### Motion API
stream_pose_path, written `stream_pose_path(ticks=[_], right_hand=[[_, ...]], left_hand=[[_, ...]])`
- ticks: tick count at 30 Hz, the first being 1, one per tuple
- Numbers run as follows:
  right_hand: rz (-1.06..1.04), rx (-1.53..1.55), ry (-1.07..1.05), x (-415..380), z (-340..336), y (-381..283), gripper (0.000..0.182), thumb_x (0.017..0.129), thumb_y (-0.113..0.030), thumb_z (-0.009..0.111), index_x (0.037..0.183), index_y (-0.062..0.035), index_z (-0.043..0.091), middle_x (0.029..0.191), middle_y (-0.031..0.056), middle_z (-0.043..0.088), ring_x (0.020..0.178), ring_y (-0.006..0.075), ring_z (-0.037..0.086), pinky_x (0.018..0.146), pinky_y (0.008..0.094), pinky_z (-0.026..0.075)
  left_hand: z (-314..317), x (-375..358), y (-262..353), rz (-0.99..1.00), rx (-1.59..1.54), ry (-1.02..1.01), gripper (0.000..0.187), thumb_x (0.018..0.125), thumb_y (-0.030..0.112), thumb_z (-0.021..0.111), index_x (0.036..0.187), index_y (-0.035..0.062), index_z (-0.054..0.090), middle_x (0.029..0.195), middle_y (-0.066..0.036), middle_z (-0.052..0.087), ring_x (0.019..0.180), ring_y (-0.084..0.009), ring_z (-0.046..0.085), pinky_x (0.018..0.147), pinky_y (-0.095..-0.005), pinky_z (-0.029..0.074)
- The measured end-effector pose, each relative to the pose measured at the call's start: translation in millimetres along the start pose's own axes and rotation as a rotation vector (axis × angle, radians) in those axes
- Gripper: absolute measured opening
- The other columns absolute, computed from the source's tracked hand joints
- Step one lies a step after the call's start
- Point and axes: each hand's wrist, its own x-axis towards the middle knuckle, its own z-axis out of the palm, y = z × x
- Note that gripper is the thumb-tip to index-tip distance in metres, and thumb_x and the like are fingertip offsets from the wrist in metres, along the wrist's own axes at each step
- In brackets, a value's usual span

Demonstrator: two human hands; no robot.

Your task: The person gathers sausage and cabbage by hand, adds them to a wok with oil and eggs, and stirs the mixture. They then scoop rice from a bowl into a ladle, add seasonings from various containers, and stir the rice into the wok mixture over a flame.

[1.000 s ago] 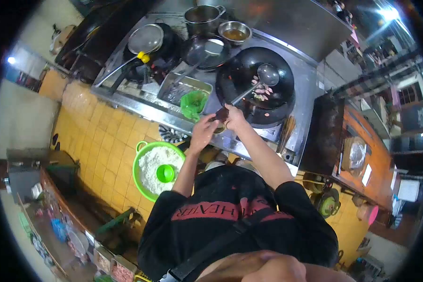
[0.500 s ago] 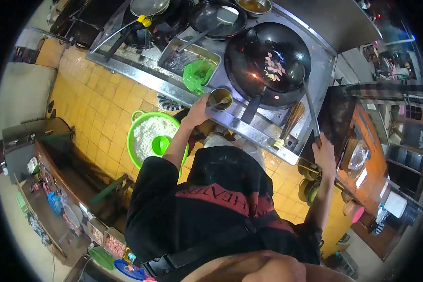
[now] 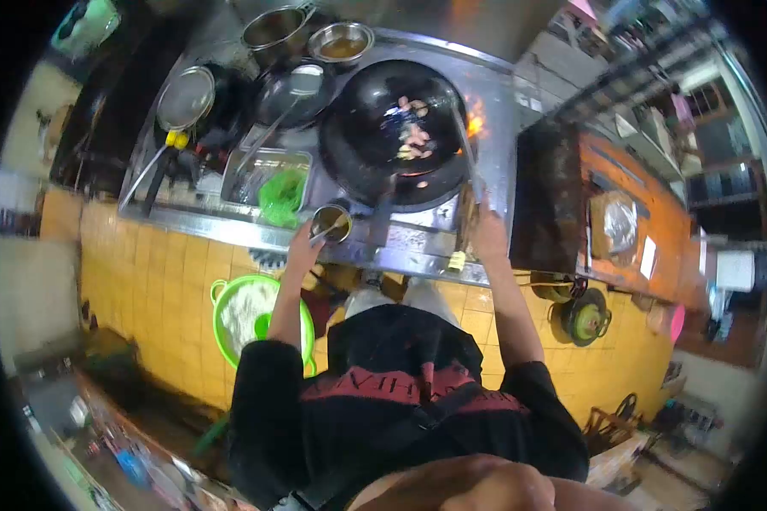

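My left hand (image 3: 302, 249) is closed on the spoon (image 3: 322, 232), whose other end rests in a metal cup (image 3: 332, 223) at the stove's front edge. In my right hand (image 3: 488, 235) is the long handle of a wok ladle (image 3: 467, 149), reaching to the wok's right side. Its head is hard to make out against the dark metal. Small pale pink pieces of food (image 3: 413, 134) lie in the black wok (image 3: 371, 106). A wok handle (image 3: 382, 213) points toward me, between my hands. Flames (image 3: 475, 117) rise at the wok's right.
Left of the wok are a metal tray (image 3: 230, 183) with a green plastic bag (image 3: 281, 196), a smaller pan (image 3: 273, 95) and a strainer (image 3: 186, 95). A bowl of liquid (image 3: 341, 43) stands behind. A bamboo brush (image 3: 466, 223) lies near my right hand. A green basin (image 3: 220, 319) holds white contents.
The view has turned, shifting the stove left. My right hand has come closer to the stove with the ladle. Flames now show beside the wok. My left hand stays at the cup.
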Motion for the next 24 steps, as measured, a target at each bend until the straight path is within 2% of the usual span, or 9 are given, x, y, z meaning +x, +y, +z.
stream_pose_path(ticks=[5,7,9,13,14,15,19,21,24], right_hand=[[0.033,0.223,-0.493,-13.2,-28.7,12.1,0.045,0.084,-0.031,0.056,0.12,-0.0032,0.052,0.097,0.0272,0.061,0.096,0.0404,0.059,0.084,0.0483,0.046],[-0.032,0.417,-0.352,-19.3,-3.0,31.7,0.043,0.085,-0.029,0.057,0.112,0.0035,0.052,0.103,0.0275,0.06,0.097,0.0427,0.058,0.086,0.0463,0.047],[-0.064,0.558,-0.381,-18.9,-1.4,46.4,0.051,0.086,-0.033,0.059,0.124,-0.0013,0.049,0.108,0.027,0.059,0.1,0.0415,0.058,0.089,0.044,0.045],[0.034,0.596,-0.22,-2.5,-61.9,122.3,0.028,0.085,-0.024,0.061,0.104,-0.0042,0.065,0.093,0.0179,0.066,0.088,0.0329,0.063,0.079,0.0404,0.049],[-0.006,0.571,0.246,5.4,-81.1,148.7,0.016,0.08,-0.014,0.062,0.09,-0.0036,0.068,0.087,0.014,0.067,0.079,0.0296,0.065,0.073,0.0391,0.051],[-0.22,0.434,0.405,15.3,-102.2,195.0,0.015,0.074,-0.008,0.062,0.087,-0.0033,0.067,0.086,0.0125,0.067,0.075,0.0294,0.065,0.07,0.0396,0.051],[0.212,0.054,0.681,50.5,-159.3,350.5,0.022,0.074,-0.004,0.059,0.095,-0.0011,0.064,0.088,0.0225,0.065,0.083,0.0382,0.063,0.073,0.0445,0.05],[0.358,-0.263,0.239,73.1,-162.3,420.4,0.023,0.072,-0.015,0.064,0.092,-0.0018,0.065,0.092,0.0216,0.065,0.084,0.0396,0.063,0.075,0.0445,0.05],[0.187,-0.354,-0.013,74.1,-156.2,460.1,0.028,0.066,-0.022,0.068,0.085,-0.0013,0.066,0.09,0.0204,0.066,0.084,0.0383,0.063,0.075,0.042,0.052]], left_hand=[[14.5,-28.2,4.6,0.093,0.02,0.19,0.061,0.08,0.013,0.065,0.133,-0.003,0.039,0.13,-0.024,0.046,0.121,-0.0382,0.043,0.102,-0.0414,0.034],[19.3,-45.5,26.0,-0.027,0.061,0.254,0.059,0.079,0.009,0.065,0.131,-0.003,0.04,0.128,-0.024,0.047,0.116,-0.0386,0.047,0.098,-0.042,0.037],[38.5,-63.2,24.3,-0.195,-0.104,0.332,0.054,0.08,0.006,0.064,0.128,-0.0033,0.042,0.122,-0.022,0.049,0.11,-0.0366,0.048,0.094,-0.0434,0.039],[61.0,-103.4,-0.2,-0.051,0.035,0.436,0.045,0.081,0.003,0.062,0.122,-0.0054,0.047,0.115,-0.023,0.052,0.102,-0.0362,0.052,0.091,-0.044,0.04],[58.7,-114.9,14.6,-0.114,0.071,0.387,0.044,0.081,0.004,0.063,0.121,-0.0054,0.048,0.116,-0.023,0.052,0.103,-0.0362,0.052,0.089,-0.0431,0.041],[59.1,-125.5,27.5,-0.176,0.109,0.341,0.043,0.081,0.004,0.063,0.12,-0.0054,0.049,0.116,-0.022,0.052,0.103,-0.0363,0.052,0.088,-0.0423,0.042],[72.1,-169.3,41.9,-0.289,0.089,0.442,0.041,0.08,0.002,0.061,0.118,-0.0052,0.051,0.115,-0.023,0.052,0.103,-0.0372,0.052,0.085,-0.0404,0.044],[83.6,-188.0,37.4,-0.143,0.339,0.463,0.039,0.078,-0.002,0.057,0.116,-0.0042,0.052,0.115,-0.022,0.051,0.1,-0.037,0.053,0.082,-0.0387,0.045],[82.9,-200.5,67.3,-0.361,0.144,0.385,0.038,0.077,-0.002,0.055,0.115,-0.0034,0.053,0.111,-0.023,0.051,0.1,-0.0373,0.052,0.082,-0.0396,0.045]])
